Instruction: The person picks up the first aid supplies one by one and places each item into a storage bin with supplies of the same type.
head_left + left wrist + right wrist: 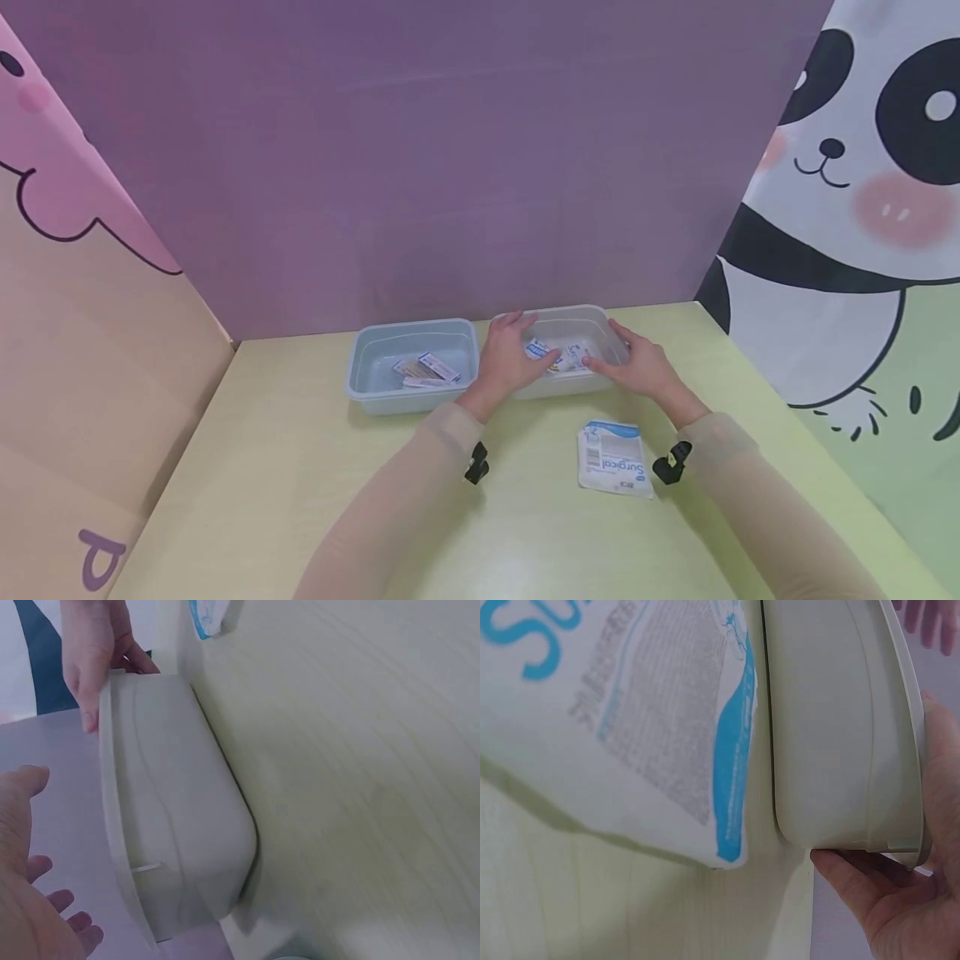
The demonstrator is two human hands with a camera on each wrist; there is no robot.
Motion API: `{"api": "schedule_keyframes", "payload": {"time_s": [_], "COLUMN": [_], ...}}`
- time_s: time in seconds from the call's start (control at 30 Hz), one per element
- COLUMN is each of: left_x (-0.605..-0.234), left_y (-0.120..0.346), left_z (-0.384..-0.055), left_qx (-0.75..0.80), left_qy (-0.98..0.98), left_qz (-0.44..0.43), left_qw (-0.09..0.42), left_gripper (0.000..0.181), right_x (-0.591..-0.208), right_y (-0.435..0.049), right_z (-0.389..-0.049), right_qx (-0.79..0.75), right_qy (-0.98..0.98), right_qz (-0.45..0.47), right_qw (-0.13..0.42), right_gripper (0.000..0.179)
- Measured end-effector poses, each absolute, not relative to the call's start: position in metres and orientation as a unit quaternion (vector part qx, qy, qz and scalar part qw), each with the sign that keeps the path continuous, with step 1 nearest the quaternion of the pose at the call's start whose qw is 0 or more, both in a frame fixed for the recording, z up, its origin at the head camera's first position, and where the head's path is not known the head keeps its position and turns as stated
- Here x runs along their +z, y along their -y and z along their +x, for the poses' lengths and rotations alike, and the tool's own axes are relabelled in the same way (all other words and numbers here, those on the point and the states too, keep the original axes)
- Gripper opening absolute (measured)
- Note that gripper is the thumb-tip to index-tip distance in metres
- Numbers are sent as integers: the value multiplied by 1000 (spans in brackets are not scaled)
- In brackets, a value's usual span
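Observation:
A whitish plastic basin (558, 385) stands at the back of the table with several small blue-and-white packets (570, 358) inside. My right hand (637, 358) grips its right end, thumb over the rim and fingers against the outer wall, as the right wrist view also shows (907, 907). Above the basin's left end hovers my left hand (506, 358); in the left wrist view its spread fingers (60, 900) stand apart from the rim. A white-and-blue packet marked "Surgical" (613, 458) lies flat on the table in front of the basin, near my right wrist.
Left of the whitish basin sits a light blue basin (397, 407) holding several small flat packets (431, 368). A purple panel (465, 167) rises behind both. Printed walls, one with a panda (840, 208), flank the pale table (285, 483).

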State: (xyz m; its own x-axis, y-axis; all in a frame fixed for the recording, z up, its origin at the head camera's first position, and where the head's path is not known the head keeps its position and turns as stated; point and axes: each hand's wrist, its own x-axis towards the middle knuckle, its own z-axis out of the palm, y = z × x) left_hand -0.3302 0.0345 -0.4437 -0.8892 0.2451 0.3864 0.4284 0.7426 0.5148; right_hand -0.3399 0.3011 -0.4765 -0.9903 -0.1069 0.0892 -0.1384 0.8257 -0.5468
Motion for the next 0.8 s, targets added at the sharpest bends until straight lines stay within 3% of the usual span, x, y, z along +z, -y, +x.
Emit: {"api": "schedule_keyframes", "payload": {"time_s": [0.43, 0.8], "left_x": [-422, -437], "left_y": [-38, -47], "left_z": [-298, -272], "left_qx": [-366, -363], "left_qy": [883, 880], "left_qz": [-240, -276], "left_qw": [171, 135], "left_gripper": [74, 80], "right_x": [-473, -473], "right_y": [-299, -298], "right_z": [-340, -338], "right_qx": [279, 284], "right_qy": [958, 956], "right_qz": [61, 66], "right_qw": [27, 29], "right_gripper": [111, 110]}}
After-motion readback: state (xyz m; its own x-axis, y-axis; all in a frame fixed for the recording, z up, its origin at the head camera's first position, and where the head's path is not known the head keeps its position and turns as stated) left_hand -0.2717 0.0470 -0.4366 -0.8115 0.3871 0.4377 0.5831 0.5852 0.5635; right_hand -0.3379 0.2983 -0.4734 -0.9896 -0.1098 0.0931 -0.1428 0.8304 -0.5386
